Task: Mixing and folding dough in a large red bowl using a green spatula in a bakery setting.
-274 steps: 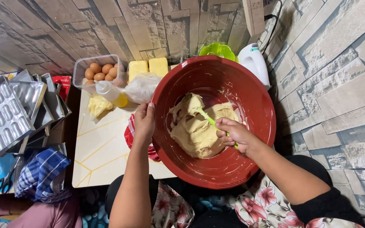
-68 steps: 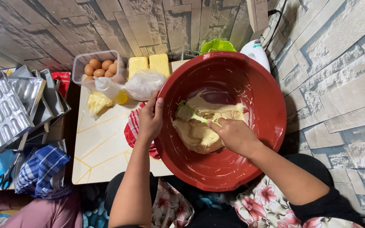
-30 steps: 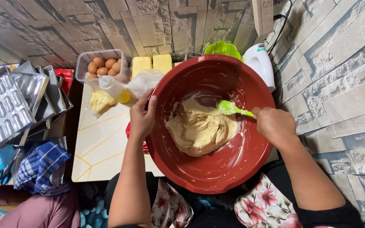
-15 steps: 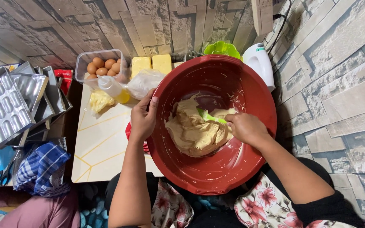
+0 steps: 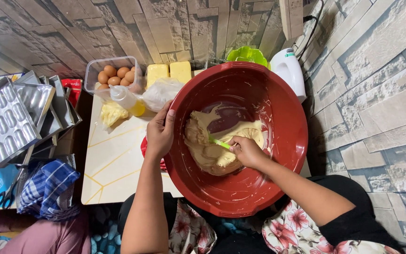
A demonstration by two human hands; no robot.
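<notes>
Dough (image 5: 212, 153) in bowl (image 5: 278, 188), eggs (image 5: 113, 75) and trays (image 5: 5, 122) left

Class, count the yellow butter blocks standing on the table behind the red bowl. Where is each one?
2. One butter block stands beside the egg container; the other block sits to its right, behind the red bowl. More may be hidden.

The scene is evenly and fairly brightly lit, soft light falling from above with no hard shadows. A dull sheen lies on the inner wall of the red bowl (image 5: 278, 94), and the metal baking trays (image 5: 5, 122) at the left throw back pale glare. Focus is sharp through the middle. The wide lens bends the stone walls outward toward the corners, and the lower edge falls darker, with detail there muddied.
</notes>
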